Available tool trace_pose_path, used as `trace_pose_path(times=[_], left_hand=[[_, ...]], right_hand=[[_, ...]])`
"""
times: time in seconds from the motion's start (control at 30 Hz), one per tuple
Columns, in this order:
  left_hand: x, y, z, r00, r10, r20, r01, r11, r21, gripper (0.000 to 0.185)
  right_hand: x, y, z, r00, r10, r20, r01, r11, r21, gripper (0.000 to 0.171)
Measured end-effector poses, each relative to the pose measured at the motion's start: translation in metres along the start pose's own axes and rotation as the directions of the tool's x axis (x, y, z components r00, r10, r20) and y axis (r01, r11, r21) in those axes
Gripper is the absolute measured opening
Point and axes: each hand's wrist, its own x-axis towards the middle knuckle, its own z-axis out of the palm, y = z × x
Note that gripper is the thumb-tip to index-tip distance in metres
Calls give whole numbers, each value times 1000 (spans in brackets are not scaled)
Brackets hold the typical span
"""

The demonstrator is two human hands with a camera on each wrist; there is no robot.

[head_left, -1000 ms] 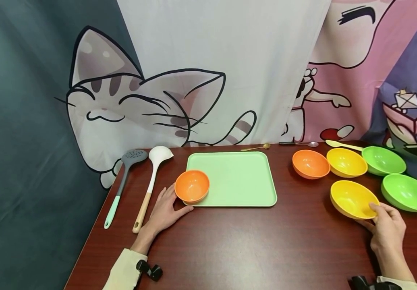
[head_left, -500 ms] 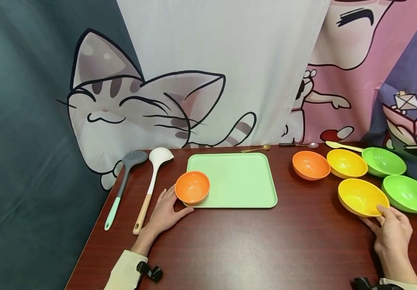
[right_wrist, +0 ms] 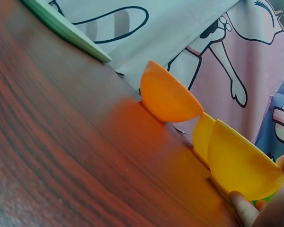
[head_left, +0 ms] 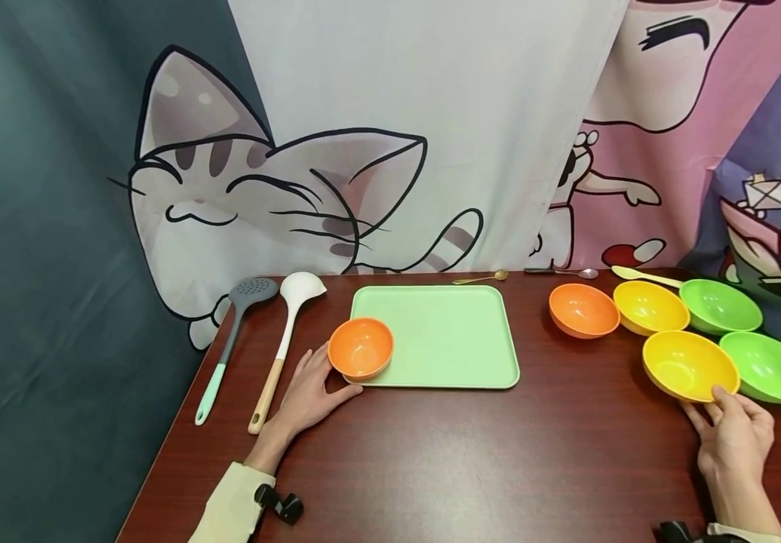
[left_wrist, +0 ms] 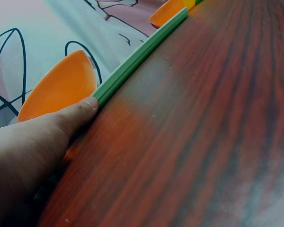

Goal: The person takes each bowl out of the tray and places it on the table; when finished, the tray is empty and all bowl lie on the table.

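My right hand (head_left: 736, 441) pinches the near rim of a yellow bowl (head_left: 689, 366), with the thumb on the rim and fingers underneath. In the right wrist view this yellow bowl (right_wrist: 244, 163) tilts close over the table. Behind it stand another yellow bowl (head_left: 650, 308) and an orange bowl (head_left: 583, 311). To its right are two green bowls (head_left: 770, 367). My left hand (head_left: 312, 396) lies spread at the near left corner of a green tray (head_left: 454, 339), beside an orange bowl (head_left: 361, 348) on that corner. The left thumb touches the tray's front edge (left_wrist: 132, 64).
A grey slotted turner (head_left: 230, 339) and a white ladle (head_left: 288, 339) lie left of the tray. Along the back edge are a small gold spoon (head_left: 481, 278), a dark-handled spoon (head_left: 567, 272) and a pale yellow utensil (head_left: 644, 276). A printed curtain hangs behind the table (head_left: 458, 467).
My right hand has moved the yellow bowl to the right and slightly back, close to the near green bowl. The left hand, tray and left orange bowl stay in place.
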Motion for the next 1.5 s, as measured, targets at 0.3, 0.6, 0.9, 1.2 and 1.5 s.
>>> trace_pose_path(times=[0.3,0.6,0.9,1.2,1.5], left_hand=[[0,0,0,1000,-5,8,5,1000,6,92],[-1,1,-1,1000,7,-7,-7,1000,1,91],[-1,0,2,1000,15,-16,-15,1000,0,89],[-1,1,1,1000,17,-15,-17,1000,-4,89],[0,0,0,1000,14,-6,-14,1000,7,90]], right_hand=[[0,2,4,999,-48,-25,47,998,-40,29],[-1,2,2,998,-53,-19,53,999,-11,33],[-1,2,2,997,-71,-40,70,997,-29,37],[-7,0,-2,996,-61,-70,65,996,63,40],[-18,0,-18,995,-76,71,71,996,62,22]])
